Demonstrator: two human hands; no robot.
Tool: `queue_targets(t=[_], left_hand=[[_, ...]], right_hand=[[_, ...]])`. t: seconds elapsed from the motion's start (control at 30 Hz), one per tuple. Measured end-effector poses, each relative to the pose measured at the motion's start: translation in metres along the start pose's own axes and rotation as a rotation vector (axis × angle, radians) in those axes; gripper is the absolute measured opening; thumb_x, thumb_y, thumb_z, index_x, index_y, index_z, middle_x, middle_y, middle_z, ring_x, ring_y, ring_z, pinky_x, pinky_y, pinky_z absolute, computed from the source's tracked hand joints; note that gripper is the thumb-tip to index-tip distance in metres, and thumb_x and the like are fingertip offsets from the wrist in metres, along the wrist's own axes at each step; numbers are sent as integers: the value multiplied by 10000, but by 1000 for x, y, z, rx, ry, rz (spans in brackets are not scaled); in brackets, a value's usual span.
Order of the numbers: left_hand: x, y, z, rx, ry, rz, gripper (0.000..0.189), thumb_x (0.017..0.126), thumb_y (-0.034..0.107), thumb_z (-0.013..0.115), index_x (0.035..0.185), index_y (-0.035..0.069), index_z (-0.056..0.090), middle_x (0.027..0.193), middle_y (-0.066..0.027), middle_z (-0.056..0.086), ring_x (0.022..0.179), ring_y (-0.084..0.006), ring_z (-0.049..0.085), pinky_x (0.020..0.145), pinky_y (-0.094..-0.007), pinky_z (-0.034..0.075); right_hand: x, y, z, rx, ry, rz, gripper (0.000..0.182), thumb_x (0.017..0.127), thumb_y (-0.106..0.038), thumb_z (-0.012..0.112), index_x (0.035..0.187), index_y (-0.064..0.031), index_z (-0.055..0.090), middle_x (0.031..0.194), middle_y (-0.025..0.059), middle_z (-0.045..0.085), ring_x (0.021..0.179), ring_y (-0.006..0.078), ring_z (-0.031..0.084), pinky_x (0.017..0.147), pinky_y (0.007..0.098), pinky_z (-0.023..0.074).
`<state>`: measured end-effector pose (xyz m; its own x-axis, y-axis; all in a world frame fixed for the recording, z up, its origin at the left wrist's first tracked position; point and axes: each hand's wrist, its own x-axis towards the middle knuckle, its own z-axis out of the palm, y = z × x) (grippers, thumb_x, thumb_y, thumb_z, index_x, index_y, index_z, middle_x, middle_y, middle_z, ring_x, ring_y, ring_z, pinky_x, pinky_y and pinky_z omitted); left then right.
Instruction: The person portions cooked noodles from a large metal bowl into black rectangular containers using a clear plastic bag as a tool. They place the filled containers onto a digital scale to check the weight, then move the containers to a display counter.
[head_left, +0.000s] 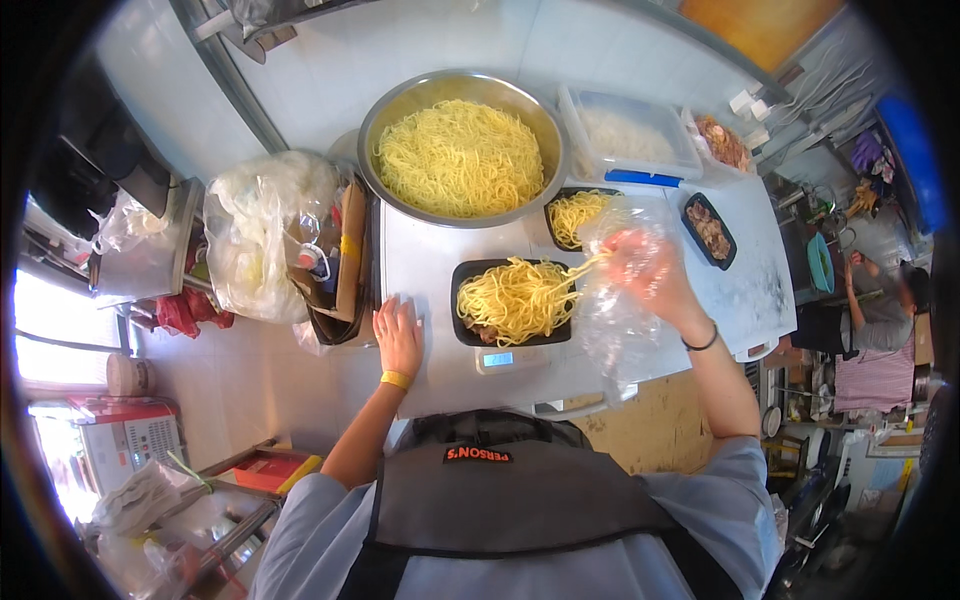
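A black plastic tray (456, 294) sits on a digital kitchen scale (487, 361) with a lit display. Yellow noodles (517, 300) are heaped in it, with some brown meat (484, 331) at the lower left edge. Covered by a loose clear plastic bag, my right hand (637, 262) pinches a strand of noodles that stretches down to the heap. My left hand (398, 334) rests flat on the left edge of the white table (442, 386), fingers spread and holding nothing. A large steel bowl (465, 222) of noodles stands behind the tray.
Another black tray (553, 225) with noodles is near the bowl; a third (707, 231) holds meat. Plastic containers (637, 135) line the back right. Left of the table are a cardboard box (337, 277) and a bulging plastic bag (259, 232). Another person (885, 315) works far right.
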<state>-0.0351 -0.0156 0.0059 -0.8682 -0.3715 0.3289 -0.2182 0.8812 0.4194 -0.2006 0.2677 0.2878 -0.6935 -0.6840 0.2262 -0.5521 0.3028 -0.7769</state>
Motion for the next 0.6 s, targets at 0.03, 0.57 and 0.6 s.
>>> queue_targets(t=[0.03,0.57,0.6], left_hand=[[-1,0,1,-1,-2,-2,426,811,159,543,1196,8,440,1273,-190,397,1241,-347,335,1070,-477,197],[-2,2,-1,-3,19,9,410,832,172,527,1200,15,436,1288,-190,387,1242,-343,339,1059,-474,212],[-1,1,-1,4,23,4,412,832,172,529,1201,14,434,1289,-189,386,1243,-342,337,1059,-474,212]], right_hand=[[0,1,-7,-15,31,-53,124,796,-19,638,912,-10,597,916,45,618,805,100,565,714,252,492],[64,-120,-102,130,304,-80,163,818,-94,624,960,-18,595,906,36,610,808,134,571,680,267,474],[79,-121,-106,146,331,-119,154,821,-95,618,953,-20,598,896,34,611,795,131,570,668,265,472]])
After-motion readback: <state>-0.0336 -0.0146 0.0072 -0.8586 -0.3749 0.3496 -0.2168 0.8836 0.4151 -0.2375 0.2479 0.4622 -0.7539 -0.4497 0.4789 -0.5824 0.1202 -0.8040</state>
